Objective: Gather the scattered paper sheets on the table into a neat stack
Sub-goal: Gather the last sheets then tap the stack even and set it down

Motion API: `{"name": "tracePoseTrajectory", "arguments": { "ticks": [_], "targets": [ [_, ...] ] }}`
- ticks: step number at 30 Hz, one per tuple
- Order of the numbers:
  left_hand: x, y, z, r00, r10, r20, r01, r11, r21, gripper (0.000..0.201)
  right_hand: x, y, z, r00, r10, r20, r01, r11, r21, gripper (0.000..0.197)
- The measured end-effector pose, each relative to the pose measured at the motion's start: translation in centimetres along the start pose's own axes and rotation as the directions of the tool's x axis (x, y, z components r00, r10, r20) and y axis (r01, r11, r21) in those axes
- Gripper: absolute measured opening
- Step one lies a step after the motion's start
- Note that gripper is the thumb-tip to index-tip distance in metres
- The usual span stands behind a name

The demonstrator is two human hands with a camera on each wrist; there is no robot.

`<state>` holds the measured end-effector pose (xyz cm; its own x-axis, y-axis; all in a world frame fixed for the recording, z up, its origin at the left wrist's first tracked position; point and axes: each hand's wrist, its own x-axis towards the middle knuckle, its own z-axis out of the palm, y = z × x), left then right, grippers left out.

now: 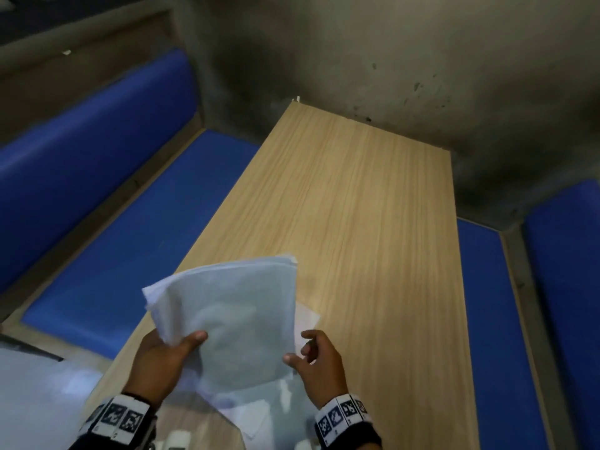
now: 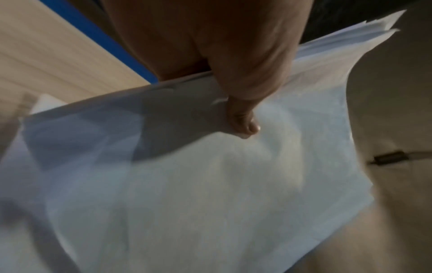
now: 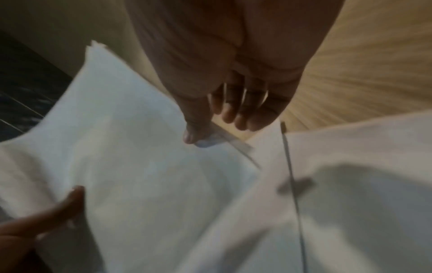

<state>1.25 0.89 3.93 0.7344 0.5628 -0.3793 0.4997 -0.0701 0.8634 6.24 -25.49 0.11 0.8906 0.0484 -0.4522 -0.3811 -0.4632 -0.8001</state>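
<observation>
Above the near end of the bench (image 1: pixel 373 196), the left hand (image 1: pixel 162 362) pinched a sheaf of paper sheets (image 1: pixel 240 319), thumb on top. The right hand (image 1: pixel 319 365), its grip loosely spread, touched the sheaf's right edge; more sheets (image 1: pixel 256 414) lay beneath.

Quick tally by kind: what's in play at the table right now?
Hands: 2, left hand, right hand
Held paper bundle: 1, sheets uncountable
Loose sheets on table: at least 2
Total: 5 or more
</observation>
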Motion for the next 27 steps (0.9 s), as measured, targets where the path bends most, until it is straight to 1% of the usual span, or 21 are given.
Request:
{"name": "tracePoseTrajectory", "arguments": {
  "ticks": [1,2,4,7,9,10,13,14,16,18,20,22,23,27],
  "targets": [
    [0.4,-0.4,-1.0,0.999,0.018,-0.029,-0.018,1.0,-0.006,0.057,0.3,0.5,0.7,0.998,0.065,-0.008,-0.065,0.997,-0.036,0.047],
    [0.7,-0.8,-2.0,0.998,0.025,-0.059,-0.026,0.999,-0.019,0.062,0.7,1.2,1.6,0.99,0.137,-0.022,-0.138,0.989,-0.057,0.053],
    [1.2,-1.3,-3.6,0.995,0.009,-0.099,-0.016,0.998,-0.06,0.054,1.2,2.2,3.2,0.968,0.238,-0.074,-0.246,0.961,-0.123,0.069],
    [1.5,-2.0,-5.3,0.992,-0.014,-0.126,0.002,0.995,-0.097,0.031,1.6,2.8,5.0,0.953,0.262,-0.154,-0.3,0.897,-0.324,0.091],
    [1.5,-2.2,-5.8,0.99,-0.019,-0.142,0.004,0.995,-0.103,0.028,1.6,2.8,5.9,0.949,0.265,-0.171,-0.313,0.859,-0.405,0.099],
    [1.4,-2.2,-6.0,0.989,-0.021,-0.148,0.006,0.995,-0.099,0.029,1.8,3.0,6.3,0.951,0.255,-0.175,-0.307,0.851,-0.427,0.1],
    [1.4,-2.7,-6.3,0.987,-0.045,-0.155,0.03,0.995,-0.096,0.033,2.2,3.1,7.1,0.961,0.223,-0.165,-0.273,0.858,-0.434,0.089],
    [1.4,-2.9,-6.3,0.986,-0.058,-0.154,0.043,0.994,-0.096,0.034,2.3,3.2,7.3,0.962,0.227,-0.15,-0.268,0.879,-0.395,0.081],
    [1.6,-3.1,-6.4,0.985,-0.081,-0.154,0.066,0.993,-0.098,0.035,2.4,3.3,7.1,0.959,0.239,-0.151,-0.266,0.943,-0.198,0.064],
    [1.6,-3.1,-6.4,0.983,-0.09,-0.16,0.075,0.992,-0.098,0.035,2.4,3.1,6.3,0.974,0.186,-0.128,-0.209,0.958,-0.195,0.059],
    [1.7,-3.1,-6.5,0.983,-0.092,-0.157,0.077,0.992,-0.1,0.035,2.8,3.5,4.8,0.978,0.181,-0.102,-0.197,0.963,-0.182,0.057],
    [1.7,-3.2,-6.6,0.985,-0.091,-0.149,0.077,0.992,-0.1,0.035,3.2,4.1,3.1,0.987,0.155,-0.048,-0.162,0.959,-0.234,0.052],
    [1.8,-3.3,-6.7,0.985,-0.092,-0.148,0.077,0.992,-0.101,0.036,3.3,4.4,2.2,0.988,0.151,-0.03,-0.153,0.941,-0.303,0.05],
    [2.1,-3.8,-6.5,0.985,-0.096,-0.143,0.082,0.992,-0.099,0.037,3.5,5.2,-0.7,0.994,0.078,0.073,-0.024,0.827,-0.561,0.034]
  ]
}}
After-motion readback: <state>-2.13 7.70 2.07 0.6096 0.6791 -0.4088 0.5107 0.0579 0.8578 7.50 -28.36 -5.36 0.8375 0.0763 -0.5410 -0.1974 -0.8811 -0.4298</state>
